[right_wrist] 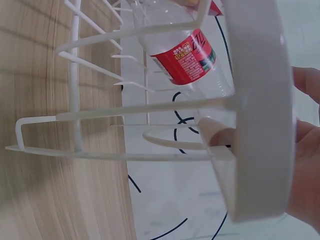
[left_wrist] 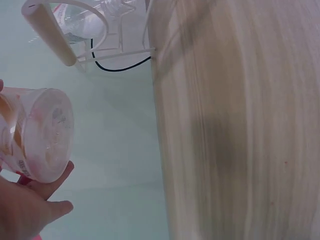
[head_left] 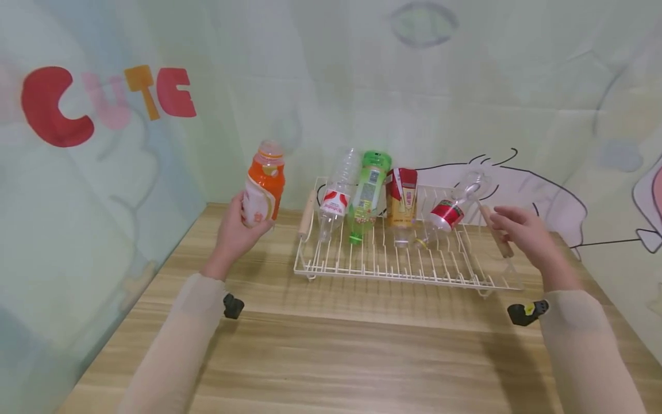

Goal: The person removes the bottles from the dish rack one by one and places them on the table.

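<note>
1. Left hand (head_left: 237,229): fingers wrapped round an orange bottle (head_left: 269,187), held up left of the wire rack (head_left: 362,275).
2. Right hand (head_left: 527,233): fingers bent, beside the rack's right wooden handle (head_left: 495,231); whether they grip it, I cannot tell.
3. On the rack, left to right: ribbed clear bottle (head_left: 336,201), green bottle (head_left: 368,190), red-and-yellow container (head_left: 402,198), red-labelled bottle (head_left: 447,215).
4. Beneath the rack: wooden table (head_left: 362,362).
</note>
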A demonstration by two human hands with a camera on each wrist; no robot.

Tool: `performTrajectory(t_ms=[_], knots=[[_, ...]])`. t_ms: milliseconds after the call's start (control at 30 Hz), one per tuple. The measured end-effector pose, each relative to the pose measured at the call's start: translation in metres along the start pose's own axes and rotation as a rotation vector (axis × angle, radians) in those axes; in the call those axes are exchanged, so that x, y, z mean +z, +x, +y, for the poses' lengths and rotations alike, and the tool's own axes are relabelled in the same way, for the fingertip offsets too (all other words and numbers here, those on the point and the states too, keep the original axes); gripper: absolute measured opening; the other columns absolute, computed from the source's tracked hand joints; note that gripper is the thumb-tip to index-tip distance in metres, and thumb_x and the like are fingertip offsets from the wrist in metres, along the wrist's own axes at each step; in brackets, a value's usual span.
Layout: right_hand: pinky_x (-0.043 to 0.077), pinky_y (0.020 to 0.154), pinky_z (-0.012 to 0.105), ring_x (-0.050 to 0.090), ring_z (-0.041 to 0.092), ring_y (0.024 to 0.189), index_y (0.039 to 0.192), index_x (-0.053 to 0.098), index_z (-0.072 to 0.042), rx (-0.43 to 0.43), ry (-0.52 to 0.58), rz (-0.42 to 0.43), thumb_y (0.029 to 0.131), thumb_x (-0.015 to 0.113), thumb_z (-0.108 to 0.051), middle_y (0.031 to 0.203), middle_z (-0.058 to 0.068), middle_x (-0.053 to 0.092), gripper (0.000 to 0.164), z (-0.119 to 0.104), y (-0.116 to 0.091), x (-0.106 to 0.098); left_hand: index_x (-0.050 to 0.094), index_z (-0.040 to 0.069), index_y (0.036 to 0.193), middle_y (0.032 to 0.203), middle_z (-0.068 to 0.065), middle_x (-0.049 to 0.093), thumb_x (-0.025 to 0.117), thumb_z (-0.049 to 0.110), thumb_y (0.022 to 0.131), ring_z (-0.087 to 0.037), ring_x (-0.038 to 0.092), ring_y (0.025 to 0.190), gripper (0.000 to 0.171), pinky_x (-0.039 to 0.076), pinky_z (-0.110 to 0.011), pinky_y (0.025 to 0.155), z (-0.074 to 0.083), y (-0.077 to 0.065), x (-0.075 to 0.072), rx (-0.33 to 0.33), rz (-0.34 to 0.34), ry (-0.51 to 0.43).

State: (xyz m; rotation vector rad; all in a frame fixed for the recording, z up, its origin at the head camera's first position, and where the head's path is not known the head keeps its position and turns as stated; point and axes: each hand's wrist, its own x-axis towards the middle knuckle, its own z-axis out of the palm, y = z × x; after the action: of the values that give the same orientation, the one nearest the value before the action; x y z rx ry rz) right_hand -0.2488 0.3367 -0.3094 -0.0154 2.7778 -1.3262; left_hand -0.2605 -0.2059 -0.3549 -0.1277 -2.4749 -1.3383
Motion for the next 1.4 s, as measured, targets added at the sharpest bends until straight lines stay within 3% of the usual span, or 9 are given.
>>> performTrajectory(t_ms=[100, 300, 600, 900, 1100, 1200, 1400], knots=[[0.043, 0.088, 0.035, 0.046, 0.041, 0.119, 0.15, 0.023, 0.003, 0.012, 0.003, -0.007, 0.101, 0.037, -0.046, 0.142, 0.031, 0.039, 0.07, 0.002, 0.0, -0.002, 0.027, 0.004, 0.146, 0.126, -0.019, 0.046, 0.07, 0.019, 0.085, -0.033, 0.047, 0.106, 0.076, 0.043, -0.049, 0.092, -0.006, 0.003, 0.004, 0.008, -0.006, -0.022], [0.043, 0.091, 0.042, 0.045, 0.039, 0.118, 0.15, 0.022, 0.002, 0.025, -0.003, -0.015, 0.101, 0.037, -0.048, 0.141, 0.03, 0.041, 0.072, 0.005, 0.0, -0.002, 0.028, 0.005, 0.146, 0.126, -0.018, 0.047, 0.07, 0.022, 0.085, -0.032, 0.048, 0.105, 0.076, 0.044, -0.047, 0.09, -0.014, 0.004, 0.012, -0.04, 0.01, -0.028], [0.042, 0.083, 0.032, 0.047, 0.029, 0.109, 0.15, 0.024, 0.002, 0.051, -0.016, -0.015, 0.101, 0.036, -0.049, 0.14, 0.029, 0.04, 0.072, 0.01, -0.002, -0.002, 0.031, 0.004, 0.145, 0.129, -0.019, 0.05, 0.072, 0.022, 0.085, -0.033, 0.051, 0.111, 0.075, 0.045, -0.051, 0.096, -0.02, 0.008, 0.026, -0.038, 0.024, -0.054], [0.044, 0.079, 0.025, 0.048, 0.024, 0.106, 0.149, 0.025, 0.004, 0.033, -0.039, -0.028, 0.102, 0.037, -0.046, 0.137, 0.028, 0.043, 0.07, 0.008, -0.001, 0.001, 0.031, 0.006, 0.144, 0.131, -0.019, 0.052, 0.072, 0.029, 0.085, -0.034, 0.052, 0.113, 0.076, 0.046, -0.051, 0.095, -0.03, 0.011, 0.028, -0.108, 0.059, -0.006], [0.045, 0.076, 0.02, 0.048, 0.018, 0.102, 0.149, 0.025, 0.004, 0.024, -0.035, -0.015, 0.101, 0.038, -0.047, 0.137, 0.027, 0.044, 0.07, 0.011, -0.003, 0.002, 0.028, 0.006, 0.145, 0.133, -0.02, 0.05, 0.071, 0.029, 0.085, -0.035, 0.049, 0.115, 0.077, 0.044, -0.049, 0.096, -0.037, 0.012, 0.029, -0.174, 0.063, -0.025], [0.044, 0.078, 0.025, 0.049, 0.019, 0.1, 0.149, 0.026, 0.003, 0.026, -0.042, -0.008, 0.101, 0.038, -0.047, 0.136, 0.027, 0.045, 0.071, 0.012, -0.003, 0.002, 0.03, 0.005, 0.145, 0.132, -0.02, 0.05, 0.071, 0.027, 0.085, -0.035, 0.049, 0.115, 0.076, 0.043, -0.048, 0.097, -0.04, 0.013, 0.029, -0.19, 0.065, -0.02], [0.043, 0.089, 0.045, 0.048, 0.032, 0.11, 0.147, 0.028, 0.005, 0.023, -0.063, 0.016, 0.101, 0.038, -0.047, 0.137, 0.029, 0.045, 0.07, 0.013, -0.001, 0.002, 0.031, 0.004, 0.143, 0.134, -0.02, 0.05, 0.072, 0.025, 0.084, -0.035, 0.05, 0.117, 0.075, 0.043, -0.049, 0.099, -0.047, 0.015, 0.029, -0.193, 0.074, -0.022]])
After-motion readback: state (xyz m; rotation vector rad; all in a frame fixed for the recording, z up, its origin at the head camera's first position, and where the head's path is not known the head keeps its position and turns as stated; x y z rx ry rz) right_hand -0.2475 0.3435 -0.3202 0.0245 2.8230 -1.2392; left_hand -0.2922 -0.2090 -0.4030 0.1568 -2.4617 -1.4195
